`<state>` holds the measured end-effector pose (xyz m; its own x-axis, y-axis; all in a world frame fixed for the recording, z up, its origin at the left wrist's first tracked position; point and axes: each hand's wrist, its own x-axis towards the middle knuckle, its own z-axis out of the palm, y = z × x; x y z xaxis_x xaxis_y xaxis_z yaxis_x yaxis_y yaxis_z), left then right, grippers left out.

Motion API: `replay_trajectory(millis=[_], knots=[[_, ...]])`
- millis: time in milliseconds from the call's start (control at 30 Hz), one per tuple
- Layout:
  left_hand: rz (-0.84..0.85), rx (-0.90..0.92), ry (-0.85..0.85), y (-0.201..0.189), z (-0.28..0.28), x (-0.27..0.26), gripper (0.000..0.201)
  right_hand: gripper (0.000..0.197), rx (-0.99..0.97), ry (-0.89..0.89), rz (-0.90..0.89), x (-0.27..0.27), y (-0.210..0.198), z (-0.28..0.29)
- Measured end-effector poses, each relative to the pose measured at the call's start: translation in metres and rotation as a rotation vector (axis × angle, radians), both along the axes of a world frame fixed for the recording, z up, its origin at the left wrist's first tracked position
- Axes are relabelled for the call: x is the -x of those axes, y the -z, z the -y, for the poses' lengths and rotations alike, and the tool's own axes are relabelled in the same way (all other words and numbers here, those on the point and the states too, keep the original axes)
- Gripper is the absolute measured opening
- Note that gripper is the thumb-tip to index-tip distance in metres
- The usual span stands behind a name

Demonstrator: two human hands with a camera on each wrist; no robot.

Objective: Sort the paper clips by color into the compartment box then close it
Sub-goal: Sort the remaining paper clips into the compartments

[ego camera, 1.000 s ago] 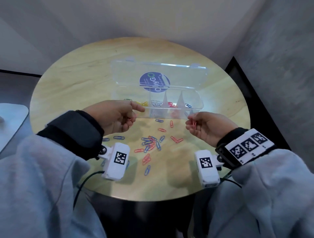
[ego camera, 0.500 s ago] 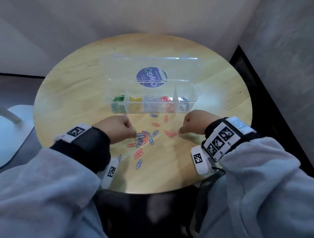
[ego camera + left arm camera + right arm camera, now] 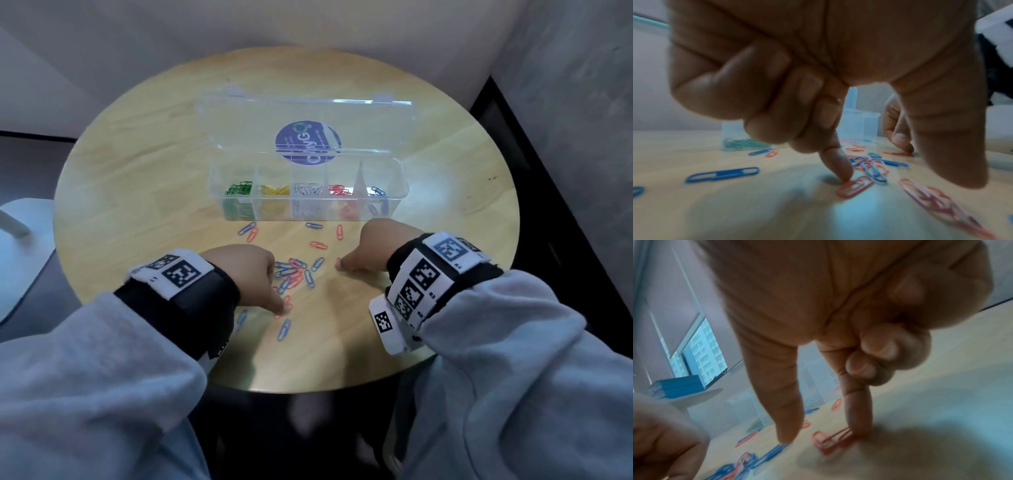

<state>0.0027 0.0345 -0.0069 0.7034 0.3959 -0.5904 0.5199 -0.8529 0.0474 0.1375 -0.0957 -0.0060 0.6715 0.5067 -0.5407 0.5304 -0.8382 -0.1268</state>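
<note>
A clear plastic compartment box point(image 3: 308, 202) sits open mid-table on a round pale wooden table point(image 3: 137, 178), its lid point(image 3: 308, 126) raised behind. Its compartments hold green, yellow, white, red and blue clips. Loose red and blue paper clips point(image 3: 291, 274) lie scattered between the box and the table's near edge. The left hand point(image 3: 246, 270) presses an extended index fingertip on a red paper clip point(image 3: 855, 186), other fingers curled. The right hand point(image 3: 373, 246) presses its index fingertip on another red clip point(image 3: 830, 441), thumb extended beside it.
</note>
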Motion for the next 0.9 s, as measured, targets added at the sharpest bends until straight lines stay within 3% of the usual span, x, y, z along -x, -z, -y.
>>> replay_trajectory(millis=[100, 433, 800, 900], knots=[[-0.002, -0.044, 0.030, 0.005, 0.004, 0.000, 0.049, 0.040, 0.026, 0.016, 0.045, 0.003, 0.001, -0.005], [0.073, 0.009, 0.014, 0.014, 0.005, -0.002, 0.015, 0.031, 0.030, 0.017, 0.051, -0.005, 0.012, -0.011], [0.057, 0.015, 0.027, 0.017, 0.008, -0.004, 0.022, 0.017, -0.007, 0.000, 0.004, -0.004, 0.016, -0.010], [0.059, 0.020, 0.017, 0.017, 0.006, -0.003, 0.021, 0.022, -0.045, 0.004, -0.029, -0.002, 0.015, -0.007]])
